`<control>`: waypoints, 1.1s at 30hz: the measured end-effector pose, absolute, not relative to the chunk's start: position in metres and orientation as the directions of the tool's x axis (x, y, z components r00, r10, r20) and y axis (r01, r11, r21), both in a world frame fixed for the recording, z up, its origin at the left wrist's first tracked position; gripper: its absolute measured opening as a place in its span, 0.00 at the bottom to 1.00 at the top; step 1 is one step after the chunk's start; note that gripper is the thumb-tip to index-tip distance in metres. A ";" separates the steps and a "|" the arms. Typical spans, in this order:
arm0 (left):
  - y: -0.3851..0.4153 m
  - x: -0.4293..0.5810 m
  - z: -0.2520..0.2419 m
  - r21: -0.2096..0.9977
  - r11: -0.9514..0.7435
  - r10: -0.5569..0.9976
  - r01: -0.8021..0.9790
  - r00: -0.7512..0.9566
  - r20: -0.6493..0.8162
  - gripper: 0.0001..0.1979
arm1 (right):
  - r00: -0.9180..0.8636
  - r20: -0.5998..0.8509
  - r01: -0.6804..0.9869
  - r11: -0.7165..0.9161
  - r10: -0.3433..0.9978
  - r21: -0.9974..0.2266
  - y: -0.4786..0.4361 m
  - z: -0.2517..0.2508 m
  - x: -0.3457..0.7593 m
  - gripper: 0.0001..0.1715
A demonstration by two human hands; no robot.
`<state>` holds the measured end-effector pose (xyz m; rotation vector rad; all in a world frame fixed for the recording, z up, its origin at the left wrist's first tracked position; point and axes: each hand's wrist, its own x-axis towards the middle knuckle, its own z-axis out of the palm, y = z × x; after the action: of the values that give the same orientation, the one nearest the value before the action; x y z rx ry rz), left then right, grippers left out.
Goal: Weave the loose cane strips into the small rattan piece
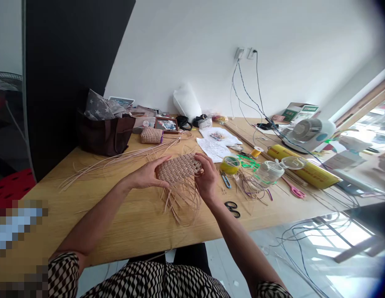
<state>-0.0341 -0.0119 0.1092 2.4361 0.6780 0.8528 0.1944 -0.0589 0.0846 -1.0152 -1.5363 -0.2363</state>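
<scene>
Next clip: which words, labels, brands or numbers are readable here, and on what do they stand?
No text here can be read.
On the yellow box: any print is too blurred to read.
On the green and white carton by the wall: print is too small.
On the paper sheets: lines of writing, too small.
On the woven piece held by the left hand and right hand: no text.

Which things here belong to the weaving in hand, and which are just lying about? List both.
In use: woven panel, held at its ends by left hand and right hand; loose weaving strips trailing from it.

Lying about: black scissors, yellow tape roll, pink scissors, desk fan, dark bag, papers, small woven piece.
</scene>
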 end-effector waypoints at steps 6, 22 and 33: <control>-0.024 -0.031 0.104 0.481 -0.736 0.677 0.476 0.511 0.531 0.42 | 0.000 0.784 0.761 0.508 0.621 -0.403 -0.075 0.093 0.214 0.33; -0.050 -0.013 0.098 0.361 -0.698 0.676 0.618 0.405 0.615 0.41 | 0.178 0.349 0.031 0.349 0.920 -0.937 -0.092 0.080 0.176 0.14; -0.054 -0.008 0.088 0.404 -0.663 0.715 0.630 0.375 0.590 0.40 | 0.240 0.097 -0.458 0.200 0.966 -0.866 -0.093 0.082 0.153 0.13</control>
<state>-0.0076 -0.0545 0.0880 2.5107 1.2337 1.1646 0.1527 -0.0926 0.0821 -0.8263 -0.7652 1.1441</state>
